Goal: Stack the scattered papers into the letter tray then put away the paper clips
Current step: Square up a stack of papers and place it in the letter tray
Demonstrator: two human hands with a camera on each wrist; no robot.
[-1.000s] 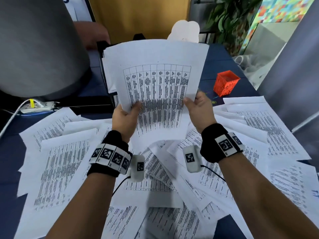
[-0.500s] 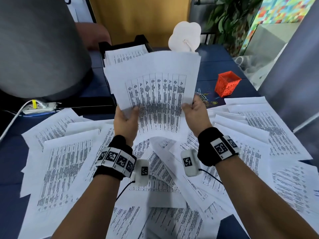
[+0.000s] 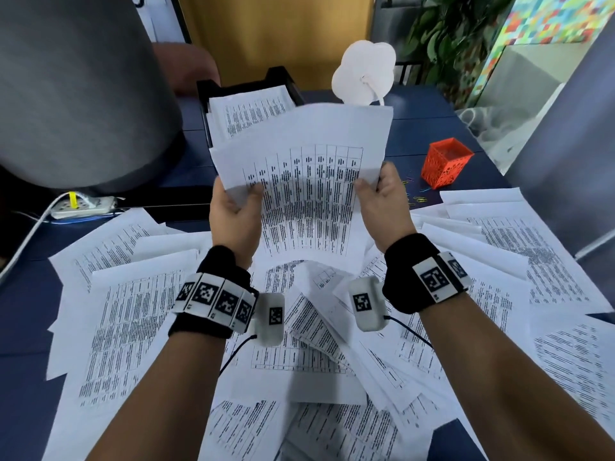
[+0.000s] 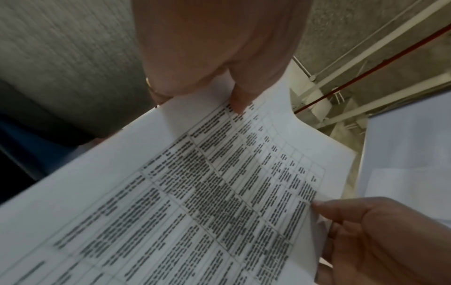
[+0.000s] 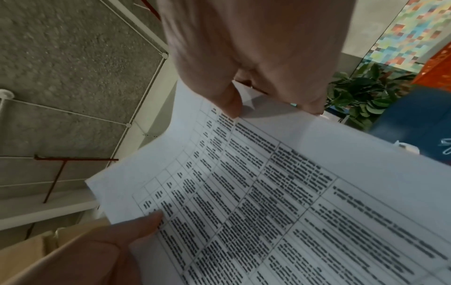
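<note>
Both hands hold a printed sheaf of papers [image 3: 306,168] upright over the desk, just in front of the black letter tray [image 3: 233,86]. My left hand [image 3: 238,201] pinches its left edge and my right hand [image 3: 379,191] pinches its right edge. Both wrist views show the held papers [image 4: 219,183] [image 5: 268,183] with a thumb on the printed side. The tray holds printed sheets [image 3: 253,111]. Many scattered papers [image 3: 133,311] cover the near desk. Coloured paper clips [image 3: 417,196] lie beside an orange mesh cup [image 3: 446,163].
A large grey cylinder [image 3: 76,94] stands at the left, with a white power strip [image 3: 83,204] and cable below it. A white flower-shaped object [image 3: 364,73] stands behind the tray. The blue desk [image 3: 426,121] shows at the back right.
The held papers have come lower and nearer to me, uncovering the tray and the sheets in it. Both hands keep their grip on the edges.
</note>
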